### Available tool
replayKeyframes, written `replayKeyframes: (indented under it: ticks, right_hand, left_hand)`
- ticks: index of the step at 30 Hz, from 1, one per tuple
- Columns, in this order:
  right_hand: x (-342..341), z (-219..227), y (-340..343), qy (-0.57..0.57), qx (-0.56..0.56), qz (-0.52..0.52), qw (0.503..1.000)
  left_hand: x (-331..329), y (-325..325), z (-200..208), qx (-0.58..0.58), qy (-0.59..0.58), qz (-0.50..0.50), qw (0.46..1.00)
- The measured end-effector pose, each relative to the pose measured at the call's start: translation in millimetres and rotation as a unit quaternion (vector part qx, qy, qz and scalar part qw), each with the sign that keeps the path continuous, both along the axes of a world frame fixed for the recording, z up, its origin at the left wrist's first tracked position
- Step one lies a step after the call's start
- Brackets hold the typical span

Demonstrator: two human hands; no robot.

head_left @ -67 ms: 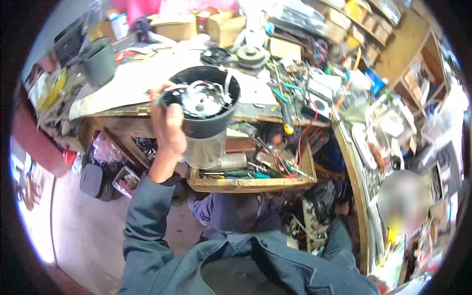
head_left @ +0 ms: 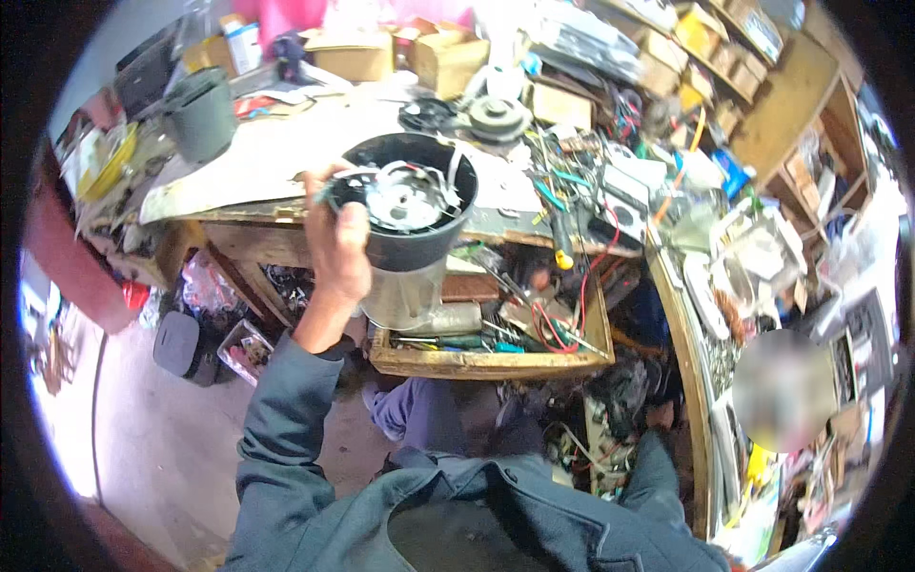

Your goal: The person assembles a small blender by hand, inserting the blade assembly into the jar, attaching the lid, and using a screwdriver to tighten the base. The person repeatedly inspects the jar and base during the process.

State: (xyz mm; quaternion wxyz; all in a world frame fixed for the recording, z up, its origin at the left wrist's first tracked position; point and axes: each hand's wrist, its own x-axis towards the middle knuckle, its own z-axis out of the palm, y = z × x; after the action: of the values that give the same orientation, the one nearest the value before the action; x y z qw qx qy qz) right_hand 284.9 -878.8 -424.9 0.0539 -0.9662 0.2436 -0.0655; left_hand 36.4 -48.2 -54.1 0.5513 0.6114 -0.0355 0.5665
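Left hand (head_left: 335, 250) still gripping black housing (head_left: 412, 224), unmoved.

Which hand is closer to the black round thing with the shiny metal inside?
Left. The left hand grips the rim of the black round housing, holding it up above the open wooden drawer. The right hand is out of sight; only its sleeve shows, low at the right.

A cluttered wooden worktop (head_left: 286, 214) with an open drawer (head_left: 486, 362) of tools stands on a bare concrete floor (head_left: 152, 448); cardboard boxes (head_left: 357, 52) line the back, wooden shelves (head_left: 791, 105) the right.
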Motion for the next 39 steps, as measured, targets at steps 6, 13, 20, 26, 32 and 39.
replayKeyframes:
  ticks: [6, 13, 20, 26, 32, 39]
  right_hand:
    - [-4, 7, 16, 0.04, -0.03, 0.205, 0.977]
    - [5, 3, 50, 0.056, -0.065, 0.221, 0.971]
    - [28, -21, -4, -0.166, -0.379, 0.218, 0.884]
    - [0, 11, 54, -0.109, 0.086, 0.066, 0.988]
    - [-55, 85, 123, -0.239, 0.511, 0.014, 0.826]
    - [-186, 130, 265, -0.167, 0.604, -0.013, 0.779]
  left_hand:
    - [-15, 11, 17, 0.059, 0.012, 0.017, 0.998]
    - [-22, 9, 25, 0.117, 0.051, 0.035, 0.991]
    - [-22, 25, 10, 0.064, 0.026, 0.026, 0.997]
    - [-16, 14, 14, 0.098, 0.05, 0.031, 0.993]
    - [-15, 10, 21, 0.107, 0.023, 0.041, 0.993]
    - [-9, 7, 16, 0.076, 0.035, 0.0, 0.997]
